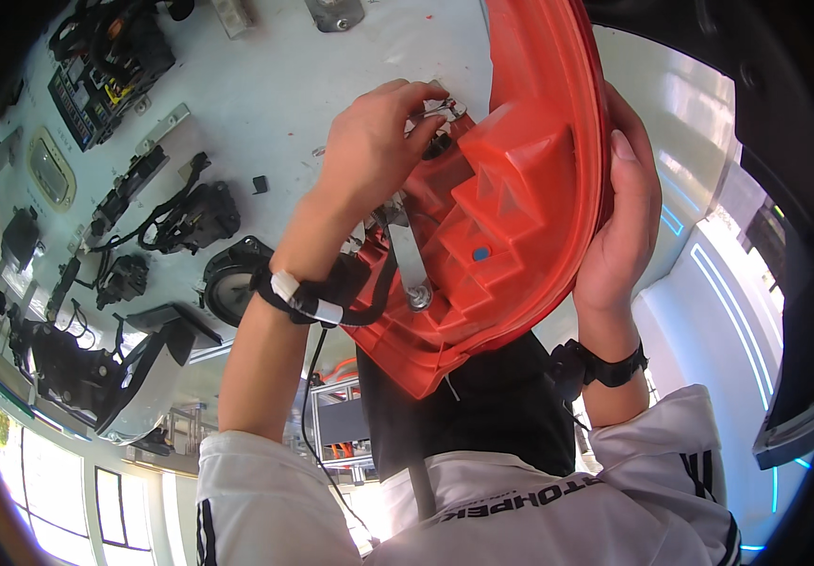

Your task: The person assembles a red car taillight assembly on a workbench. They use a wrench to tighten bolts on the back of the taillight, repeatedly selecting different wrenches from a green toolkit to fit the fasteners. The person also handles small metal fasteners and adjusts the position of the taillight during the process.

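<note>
A large red plastic vehicle lamp housing stands tilted before me, its stepped back toward my left. My right hand is closed around its outer right edge, thumb near the rim. At its upper left, the thumb and index finger of my left hand pinch together by a small metal-and-black fitting. What exactly lies between those fingertips is too small to name. Below that hand, a flat metal bracket with a bolt at its lower end is attached to the housing. A blue dot marks the red plastic.
On the pale panel to my left are several vehicle parts: black wiring and a fuse box, a round speaker, a black connector assembly and a mirror-like part. A dark panel edge runs along the right.
</note>
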`<state>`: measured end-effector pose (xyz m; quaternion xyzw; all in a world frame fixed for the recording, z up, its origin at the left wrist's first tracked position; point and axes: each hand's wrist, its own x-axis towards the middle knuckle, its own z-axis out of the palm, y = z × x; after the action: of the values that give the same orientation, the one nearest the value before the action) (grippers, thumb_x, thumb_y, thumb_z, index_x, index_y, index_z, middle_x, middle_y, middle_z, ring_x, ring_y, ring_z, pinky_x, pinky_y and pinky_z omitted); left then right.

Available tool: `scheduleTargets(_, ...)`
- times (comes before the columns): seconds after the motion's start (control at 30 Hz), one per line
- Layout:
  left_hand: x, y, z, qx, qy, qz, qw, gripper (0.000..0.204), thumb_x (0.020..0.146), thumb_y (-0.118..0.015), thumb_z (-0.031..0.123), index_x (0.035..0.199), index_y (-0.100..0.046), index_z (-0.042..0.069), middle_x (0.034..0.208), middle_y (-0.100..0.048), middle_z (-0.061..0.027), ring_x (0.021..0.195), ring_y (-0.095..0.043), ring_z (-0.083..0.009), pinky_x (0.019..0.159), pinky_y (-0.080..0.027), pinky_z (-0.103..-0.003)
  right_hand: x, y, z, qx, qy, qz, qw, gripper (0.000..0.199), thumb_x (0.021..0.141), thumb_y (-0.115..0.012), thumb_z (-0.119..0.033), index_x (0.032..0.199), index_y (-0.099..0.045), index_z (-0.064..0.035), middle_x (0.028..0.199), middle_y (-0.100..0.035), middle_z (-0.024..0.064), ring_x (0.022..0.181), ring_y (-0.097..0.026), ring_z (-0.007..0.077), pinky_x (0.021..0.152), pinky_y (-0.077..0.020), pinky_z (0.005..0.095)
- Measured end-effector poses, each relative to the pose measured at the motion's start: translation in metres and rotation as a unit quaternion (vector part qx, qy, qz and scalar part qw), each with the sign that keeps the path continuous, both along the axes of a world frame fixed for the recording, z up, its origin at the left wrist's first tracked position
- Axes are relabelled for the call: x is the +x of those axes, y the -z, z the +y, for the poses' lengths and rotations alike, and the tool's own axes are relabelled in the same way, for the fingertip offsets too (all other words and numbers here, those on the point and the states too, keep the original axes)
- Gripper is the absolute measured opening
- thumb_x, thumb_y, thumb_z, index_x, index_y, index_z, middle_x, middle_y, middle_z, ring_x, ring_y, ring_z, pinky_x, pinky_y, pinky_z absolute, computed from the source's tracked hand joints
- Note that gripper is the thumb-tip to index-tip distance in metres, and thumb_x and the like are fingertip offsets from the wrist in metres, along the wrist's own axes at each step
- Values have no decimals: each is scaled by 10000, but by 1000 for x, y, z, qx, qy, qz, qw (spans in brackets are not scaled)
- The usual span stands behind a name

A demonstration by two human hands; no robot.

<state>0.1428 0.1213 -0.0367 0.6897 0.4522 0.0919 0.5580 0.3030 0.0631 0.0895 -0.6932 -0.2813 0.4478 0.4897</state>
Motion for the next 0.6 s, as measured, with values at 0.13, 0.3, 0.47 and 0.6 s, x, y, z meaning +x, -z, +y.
scheduleTargets(0.13,-5,15,6,-194,8,-105,975,296,920,-644,176,1202,-660,86,820,-616,-10,718,-520,-92,685,-449,-268,0,-1,-1,3,4,6,1000,413,991,-414,-204,1301,-496,55,1214,-583,113,1094,-533,146,975,-403,276)
scheduleTargets(0.3,-5,25,12,-261,18,-174,949,289,952,-603,159,1212,-645,41,878,-631,10,815,-535,-84,763,-447,-248,0,-1,0,6,2,-2,1000,405,997,-419,-205,1295,-508,54,1195,-593,109,1079,-540,142,963,-412,272)
scheduleTargets(0.47,2,20,8,-201,34,-125,971,230,966,-567,151,1150,-637,33,914,-646,-32,864,-577,-124,817,-467,-272,-1,-1,-1,5,9,3,1000,387,1001,-426,-198,1286,-519,47,1180,-599,100,1066,-545,132,955,-419,268)
scheduleTargets(0.6,5,20,9,-103,55,-121,986,194,953,-570,133,1111,-622,32,906,-635,-73,861,-592,-138,819,-477,-282,0,-2,0,6,11,10,1000,372,1004,-429,-192,1279,-525,40,1173,-601,91,1056,-547,127,946,-424,264)
